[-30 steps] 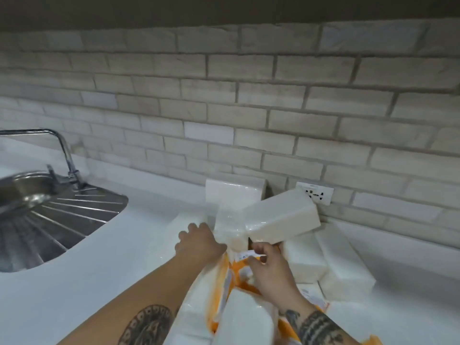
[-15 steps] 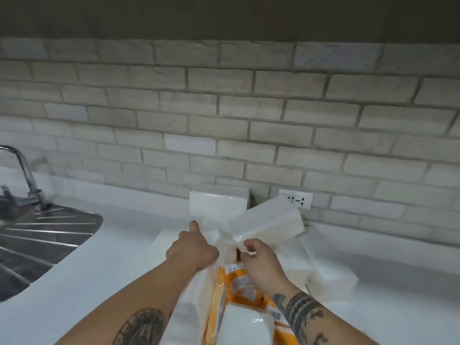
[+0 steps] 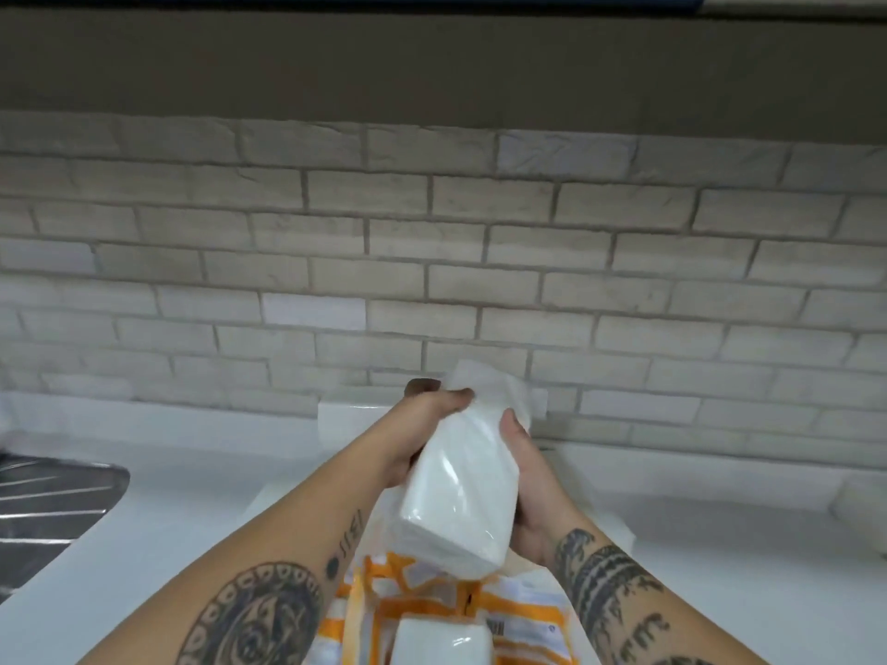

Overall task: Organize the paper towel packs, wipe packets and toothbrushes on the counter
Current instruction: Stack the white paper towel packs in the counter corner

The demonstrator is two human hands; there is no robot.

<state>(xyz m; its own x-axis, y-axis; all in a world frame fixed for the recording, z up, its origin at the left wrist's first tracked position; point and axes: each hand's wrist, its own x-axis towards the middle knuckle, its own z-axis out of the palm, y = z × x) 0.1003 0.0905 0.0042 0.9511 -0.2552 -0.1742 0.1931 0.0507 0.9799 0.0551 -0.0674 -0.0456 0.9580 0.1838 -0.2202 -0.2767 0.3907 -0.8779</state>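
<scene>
A white paper towel pack (image 3: 461, 491) in clear wrap is raised above the counter between both hands. My left hand (image 3: 415, 424) grips its left side, thumb across the far end. My right hand (image 3: 525, 482) grips its right side from below. Under it lies an orange-and-white plastic wrapper (image 3: 432, 611) with another white pack (image 3: 441, 643) at the bottom edge. One more white pack (image 3: 350, 419) stands against the wall behind my left hand. Other packs are mostly hidden by my arms. No toothbrushes or wipe packets can be made out.
The white counter (image 3: 182, 491) runs along a pale brick wall (image 3: 432, 261). A steel sink drainer (image 3: 53, 511) lies at the left edge. A white object (image 3: 859, 511) sits on the counter at the far right. A dark cabinet underside (image 3: 432, 64) hangs overhead.
Both hands have closed round one white pack and raised it off the pile toward me. The view has tilted up and to the right, so the tap has left the frame.
</scene>
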